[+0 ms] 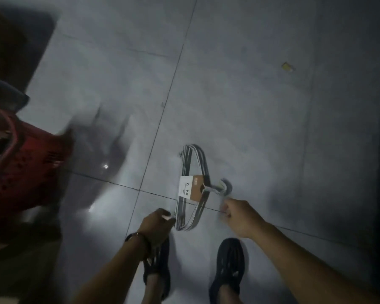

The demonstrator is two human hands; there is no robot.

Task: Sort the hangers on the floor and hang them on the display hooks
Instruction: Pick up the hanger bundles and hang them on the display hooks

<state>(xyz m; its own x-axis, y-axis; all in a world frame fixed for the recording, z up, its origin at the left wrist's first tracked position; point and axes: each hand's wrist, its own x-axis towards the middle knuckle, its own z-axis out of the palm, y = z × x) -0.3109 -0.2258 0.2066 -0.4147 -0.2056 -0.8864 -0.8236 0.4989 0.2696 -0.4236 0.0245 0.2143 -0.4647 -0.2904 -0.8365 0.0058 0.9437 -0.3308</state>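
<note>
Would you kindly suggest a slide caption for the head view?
Labelled bundle of hangers on grey floor tiles: left hand grips its near end, right hand close by its hooks.

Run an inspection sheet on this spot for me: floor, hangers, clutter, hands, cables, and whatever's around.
Surface: grey tiled floor, glossy, with dark grout lines.
Job's things: hanger bundle lying flat, cardboard label wrapped round it, hanger hooks pointing right.
Clutter: small yellowish scrap on the floor, far right.
Hands: left hand grips the bundle's near end; right hand beside the hanger hooks, blurred, contact unclear.
Cables: nothing seen.
Surroundings: red basket at left, blurred; black shoes below the hands.
</note>
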